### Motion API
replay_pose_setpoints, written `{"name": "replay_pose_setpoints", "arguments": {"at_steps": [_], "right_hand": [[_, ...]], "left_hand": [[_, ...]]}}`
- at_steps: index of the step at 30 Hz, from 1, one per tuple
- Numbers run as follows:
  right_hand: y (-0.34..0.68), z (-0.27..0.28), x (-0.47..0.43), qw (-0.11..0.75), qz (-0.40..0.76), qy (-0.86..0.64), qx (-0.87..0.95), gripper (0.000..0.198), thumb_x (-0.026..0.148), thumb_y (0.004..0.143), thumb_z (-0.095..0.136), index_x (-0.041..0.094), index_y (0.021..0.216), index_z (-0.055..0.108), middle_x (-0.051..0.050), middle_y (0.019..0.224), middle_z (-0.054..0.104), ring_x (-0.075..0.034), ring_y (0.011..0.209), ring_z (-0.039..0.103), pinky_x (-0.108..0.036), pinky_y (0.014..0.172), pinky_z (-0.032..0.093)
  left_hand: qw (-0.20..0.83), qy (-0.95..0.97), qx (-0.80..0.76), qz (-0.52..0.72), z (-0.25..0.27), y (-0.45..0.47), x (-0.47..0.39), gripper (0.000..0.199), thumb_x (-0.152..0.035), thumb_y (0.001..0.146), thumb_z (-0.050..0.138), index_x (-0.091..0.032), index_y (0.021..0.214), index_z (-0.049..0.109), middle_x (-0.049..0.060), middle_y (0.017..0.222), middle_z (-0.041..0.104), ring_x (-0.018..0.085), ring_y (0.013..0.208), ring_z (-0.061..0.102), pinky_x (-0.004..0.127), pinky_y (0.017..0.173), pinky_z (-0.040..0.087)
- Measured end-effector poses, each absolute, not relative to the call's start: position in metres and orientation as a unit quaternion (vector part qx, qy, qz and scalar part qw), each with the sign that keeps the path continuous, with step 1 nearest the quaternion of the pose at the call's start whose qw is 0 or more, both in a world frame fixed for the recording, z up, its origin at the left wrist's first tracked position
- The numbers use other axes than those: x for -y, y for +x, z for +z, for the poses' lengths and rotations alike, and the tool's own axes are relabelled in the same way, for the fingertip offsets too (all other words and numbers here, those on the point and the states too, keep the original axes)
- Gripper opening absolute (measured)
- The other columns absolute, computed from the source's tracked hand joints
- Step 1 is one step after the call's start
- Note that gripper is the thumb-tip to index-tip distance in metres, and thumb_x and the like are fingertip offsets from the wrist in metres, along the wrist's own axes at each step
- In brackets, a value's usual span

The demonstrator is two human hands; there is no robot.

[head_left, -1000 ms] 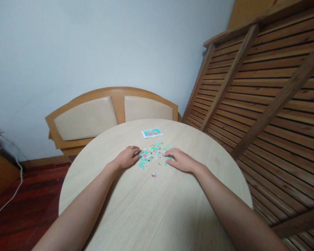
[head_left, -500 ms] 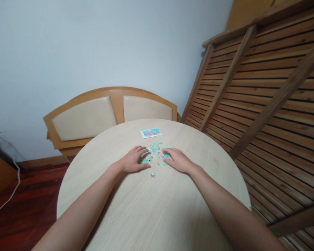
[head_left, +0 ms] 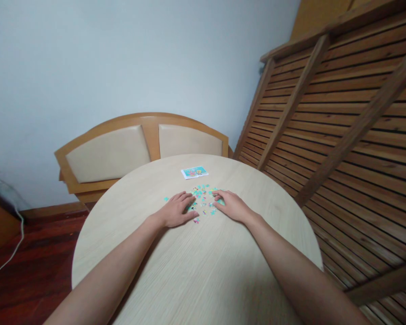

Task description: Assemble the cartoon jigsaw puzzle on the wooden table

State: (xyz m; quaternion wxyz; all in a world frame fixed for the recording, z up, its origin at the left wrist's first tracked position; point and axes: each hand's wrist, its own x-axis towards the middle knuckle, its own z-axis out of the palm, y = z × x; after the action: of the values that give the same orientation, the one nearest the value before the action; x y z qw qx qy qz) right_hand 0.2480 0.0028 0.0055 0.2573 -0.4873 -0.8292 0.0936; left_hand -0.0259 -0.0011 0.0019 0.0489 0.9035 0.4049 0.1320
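Note:
Small jigsaw puzzle pieces [head_left: 204, 211], mostly turquoise with some yellow and pink, lie in a loose cluster on the round table [head_left: 196, 280]. My left hand [head_left: 177, 210] rests at the cluster's left side, fingers spread and thumb apart, partly covering some pieces. Near its thumb is a pink-purple puzzle piece [head_left: 196, 221]. One turquoise puzzle piece [head_left: 166, 199] lies apart, left of that hand. At the cluster's right edge, my right hand [head_left: 230, 205] has loosely curved fingers with the thumb apart; pieces lie beneath and beside its fingertips. Neither hand visibly holds a piece.
Beyond the pieces lies a picture card [head_left: 194, 172] with cartoon figures on turquoise. A padded wooden headboard [head_left: 108, 153] stands behind the table against the wall. Leaning at the right is a slatted wooden panel [head_left: 338, 117]. A white cable [head_left: 22, 230] hangs at the left.
My left hand has moved slightly nearer me, and a turquoise piece now shows to its left. The pink-purple piece has shifted towards the cluster. My right hand has barely moved.

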Motion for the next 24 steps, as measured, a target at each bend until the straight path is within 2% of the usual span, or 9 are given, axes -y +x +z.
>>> {"name": "replay_pose_setpoints", "arguments": {"at_steps": [3, 6, 9, 15, 20, 24], "right_hand": [[0.249, 0.001, -0.004, 0.255, 0.081, -0.466, 0.843, 0.034, 0.032, 0.093, 0.057, 0.020, 0.125, 0.063, -0.010, 0.123, 0.068, -0.025, 0.116, 0.059, -0.043, 0.102, 0.043], [0.240, -0.005, -0.002, 0.234, 0.081, -0.434, 0.866, 0.041, 0.035, 0.098, 0.049, 0.023, 0.136, 0.056, -0.008, 0.142, 0.057, -0.028, 0.133, 0.047, -0.050, 0.111, 0.034], [0.231, -0.007, 0.001, 0.209, 0.090, -0.419, 0.879, 0.042, 0.034, 0.100, 0.043, 0.025, 0.140, 0.053, -0.007, 0.146, 0.053, -0.029, 0.137, 0.042, -0.054, 0.113, 0.029], [0.236, -0.003, -0.003, 0.242, 0.074, -0.415, 0.874, 0.026, 0.027, 0.095, 0.052, 0.022, 0.114, 0.069, -0.010, 0.120, 0.068, -0.025, 0.122, 0.054, -0.047, 0.106, 0.038], [0.237, 0.004, -0.001, 0.254, 0.075, -0.401, 0.877, 0.016, 0.029, 0.090, 0.062, 0.021, 0.098, 0.073, -0.008, 0.102, 0.072, -0.024, 0.108, 0.060, -0.041, 0.099, 0.042], [0.234, 0.010, 0.004, 0.249, 0.092, -0.374, 0.889, 0.014, 0.032, 0.088, 0.066, 0.021, 0.092, 0.074, -0.006, 0.094, 0.073, -0.023, 0.100, 0.063, -0.038, 0.095, 0.044]], "left_hand": [[0.053, 0.902, -0.407, 0.135, 0.001, -0.029, -0.001, 0.066, -0.064, 0.096, 0.039, -0.018, 0.142, 0.049, 0.013, 0.150, 0.047, 0.031, 0.142, 0.036, 0.048, 0.119, 0.028], [0.052, 0.906, -0.398, 0.135, 0.000, -0.030, -0.003, 0.068, -0.063, 0.093, 0.046, -0.018, 0.143, 0.048, 0.014, 0.150, 0.046, 0.033, 0.142, 0.036, 0.050, 0.118, 0.029], [0.049, 0.911, -0.391, 0.121, 0.000, -0.030, -0.003, 0.075, -0.064, 0.089, 0.052, -0.015, 0.145, 0.046, 0.016, 0.151, 0.044, 0.034, 0.142, 0.035, 0.050, 0.119, 0.029], [0.056, 0.909, -0.395, 0.121, -0.002, -0.028, -0.003, 0.075, -0.065, 0.088, 0.053, -0.017, 0.145, 0.046, 0.016, 0.151, 0.044, 0.035, 0.142, 0.035, 0.051, 0.118, 0.029], [0.060, 0.908, -0.398, 0.119, -0.002, -0.029, -0.003, 0.075, -0.063, 0.088, 0.053, -0.015, 0.145, 0.046, 0.017, 0.151, 0.043, 0.036, 0.143, 0.035, 0.052, 0.117, 0.030], [0.064, 0.907, -0.395, 0.129, -0.003, -0.028, -0.003, 0.075, -0.063, 0.088, 0.054, -0.015, 0.144, 0.047, 0.017, 0.151, 0.044, 0.036, 0.142, 0.036, 0.052, 0.117, 0.030]]}}
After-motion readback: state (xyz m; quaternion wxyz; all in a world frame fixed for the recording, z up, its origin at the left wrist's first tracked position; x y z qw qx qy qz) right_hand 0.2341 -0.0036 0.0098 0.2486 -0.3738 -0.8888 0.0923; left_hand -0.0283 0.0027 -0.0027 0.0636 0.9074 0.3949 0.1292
